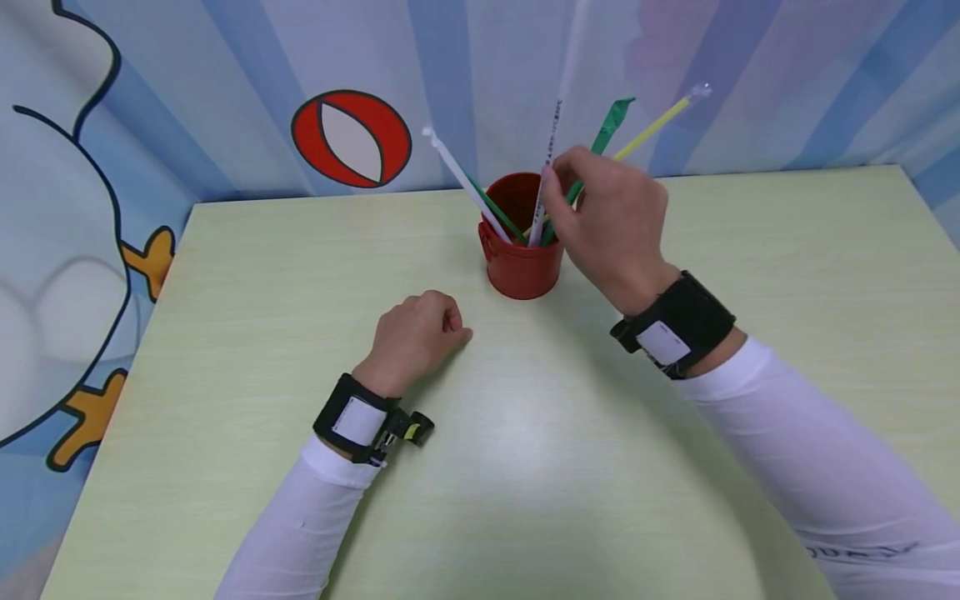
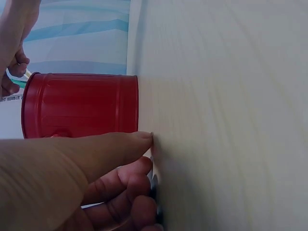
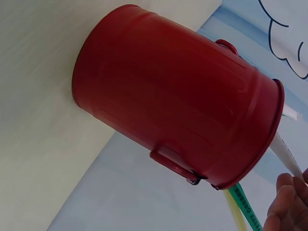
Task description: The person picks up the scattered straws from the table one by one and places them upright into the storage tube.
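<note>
A small red metal bucket stands upright at the far middle of the table, with several wrapped drinking straws leaning in it. My right hand is over its right rim, thumb and fingers pinching a white wrapped straw with dark print; the straw's lower end is inside the bucket. A green wrapped straw and a yellow straw in clear wrap lean out behind that hand. Another white wrapped straw leans left. My left hand rests on the table in front of the bucket, fingers loosely curled, holding nothing.
The pale wood-grain table reaches back to a blue striped curtain with cartoon prints. In the right wrist view, a side handle sticks out from the bucket wall.
</note>
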`<state>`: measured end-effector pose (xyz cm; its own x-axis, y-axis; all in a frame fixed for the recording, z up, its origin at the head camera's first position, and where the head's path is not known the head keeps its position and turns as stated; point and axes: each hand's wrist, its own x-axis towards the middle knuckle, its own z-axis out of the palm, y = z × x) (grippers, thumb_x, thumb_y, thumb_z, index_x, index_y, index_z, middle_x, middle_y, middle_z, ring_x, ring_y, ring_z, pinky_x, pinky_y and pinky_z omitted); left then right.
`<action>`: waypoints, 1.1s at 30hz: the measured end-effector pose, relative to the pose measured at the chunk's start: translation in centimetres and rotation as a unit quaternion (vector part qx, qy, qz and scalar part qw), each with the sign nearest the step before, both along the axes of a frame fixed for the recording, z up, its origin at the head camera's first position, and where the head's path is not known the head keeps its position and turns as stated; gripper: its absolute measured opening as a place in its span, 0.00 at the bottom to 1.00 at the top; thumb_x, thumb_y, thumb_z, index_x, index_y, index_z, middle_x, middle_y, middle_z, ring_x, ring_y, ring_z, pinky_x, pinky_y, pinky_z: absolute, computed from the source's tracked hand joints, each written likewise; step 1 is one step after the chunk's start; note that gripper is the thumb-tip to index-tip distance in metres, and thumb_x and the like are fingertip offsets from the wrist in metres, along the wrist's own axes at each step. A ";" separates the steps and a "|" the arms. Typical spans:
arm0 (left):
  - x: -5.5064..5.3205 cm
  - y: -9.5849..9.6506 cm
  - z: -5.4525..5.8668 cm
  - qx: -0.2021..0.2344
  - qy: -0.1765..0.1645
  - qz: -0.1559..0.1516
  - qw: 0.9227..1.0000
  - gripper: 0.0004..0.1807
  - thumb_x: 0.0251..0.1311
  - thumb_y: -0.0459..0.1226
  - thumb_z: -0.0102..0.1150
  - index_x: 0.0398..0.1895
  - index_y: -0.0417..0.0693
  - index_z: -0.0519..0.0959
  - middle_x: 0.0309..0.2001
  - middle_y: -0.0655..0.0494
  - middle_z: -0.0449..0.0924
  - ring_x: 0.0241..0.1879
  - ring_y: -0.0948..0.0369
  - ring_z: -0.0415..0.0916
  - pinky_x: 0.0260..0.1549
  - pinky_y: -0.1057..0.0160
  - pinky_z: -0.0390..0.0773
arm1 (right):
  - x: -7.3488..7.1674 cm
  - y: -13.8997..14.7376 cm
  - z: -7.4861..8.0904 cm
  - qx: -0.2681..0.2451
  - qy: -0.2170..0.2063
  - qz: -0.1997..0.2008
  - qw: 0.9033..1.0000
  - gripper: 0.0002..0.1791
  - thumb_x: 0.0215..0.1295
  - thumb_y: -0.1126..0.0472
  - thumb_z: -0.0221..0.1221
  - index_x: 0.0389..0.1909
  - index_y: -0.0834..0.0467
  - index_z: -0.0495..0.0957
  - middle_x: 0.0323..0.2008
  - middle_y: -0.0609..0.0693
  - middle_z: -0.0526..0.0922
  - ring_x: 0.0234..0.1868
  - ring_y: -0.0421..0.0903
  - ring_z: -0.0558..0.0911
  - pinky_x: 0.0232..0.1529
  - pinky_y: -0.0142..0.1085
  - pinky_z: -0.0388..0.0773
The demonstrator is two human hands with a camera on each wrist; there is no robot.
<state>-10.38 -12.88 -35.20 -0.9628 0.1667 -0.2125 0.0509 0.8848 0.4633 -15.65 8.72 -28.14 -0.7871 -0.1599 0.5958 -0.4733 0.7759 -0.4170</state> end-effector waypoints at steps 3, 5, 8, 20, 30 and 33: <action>0.0 0.0 -0.1 -0.001 0.001 0.001 1.000 0.12 0.64 0.42 0.67 0.26 0.48 0.80 0.24 0.55 0.77 0.26 0.58 0.72 0.22 0.64 0.66 | 0.0 -0.1 -0.3 0.003 -0.015 0.004 1.000 0.16 0.76 0.54 0.53 0.43 0.63 0.84 0.34 0.57 0.89 0.22 0.52 0.78 0.22 0.38 0.62; 0.0 0.0 -0.1 -0.001 0.001 0.002 1.000 0.11 0.64 0.42 0.67 0.26 0.48 0.80 0.24 0.54 0.77 0.26 0.58 0.73 0.23 0.64 0.66 | 0.0 -0.2 -0.4 0.009 -0.027 0.005 1.000 0.17 0.76 0.54 0.53 0.43 0.62 0.84 0.34 0.56 0.89 0.21 0.52 0.76 0.21 0.38 0.60; -0.1 0.0 -0.2 -0.001 0.000 0.003 1.000 0.11 0.64 0.42 0.67 0.26 0.48 0.80 0.24 0.54 0.77 0.26 0.58 0.73 0.23 0.64 0.66 | 0.0 -0.4 -0.5 0.022 -0.045 0.002 0.999 0.17 0.76 0.53 0.53 0.43 0.62 0.84 0.34 0.56 0.90 0.20 0.52 0.76 0.20 0.38 0.59; -0.1 0.0 -0.1 0.002 -0.002 0.002 1.000 0.11 0.64 0.42 0.67 0.26 0.48 0.80 0.23 0.54 0.76 0.26 0.58 0.73 0.23 0.64 0.66 | -0.2 -0.8 -1.2 0.056 -0.106 -0.001 0.993 0.16 0.74 0.53 0.54 0.42 0.61 0.85 0.35 0.56 0.89 0.26 0.53 0.81 0.24 0.40 0.71; -0.1 0.1 -0.1 0.005 -0.005 0.005 1.000 0.11 0.64 0.43 0.67 0.26 0.48 0.80 0.24 0.54 0.76 0.27 0.57 0.73 0.23 0.64 0.66 | -0.3 -1.0 -1.2 0.092 -0.164 -0.007 0.982 0.16 0.73 0.53 0.55 0.41 0.60 0.85 0.34 0.56 0.88 0.30 0.53 0.83 0.30 0.45 0.80; -0.1 0.1 -0.1 0.007 -0.005 0.006 1.000 0.12 0.64 0.43 0.67 0.26 0.48 0.80 0.24 0.54 0.76 0.26 0.57 0.73 0.23 0.64 0.66 | -0.4 -1.0 -1.2 0.103 -0.173 -0.007 0.979 0.15 0.72 0.54 0.55 0.41 0.60 0.85 0.32 0.56 0.88 0.29 0.53 0.82 0.28 0.44 0.80</action>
<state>-10.43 -12.82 -35.32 -0.9627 0.1581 -0.2194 0.0360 0.8790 0.4754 -16.03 7.71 -29.33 -0.9396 -0.2357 0.2483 -0.3189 0.8664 -0.3842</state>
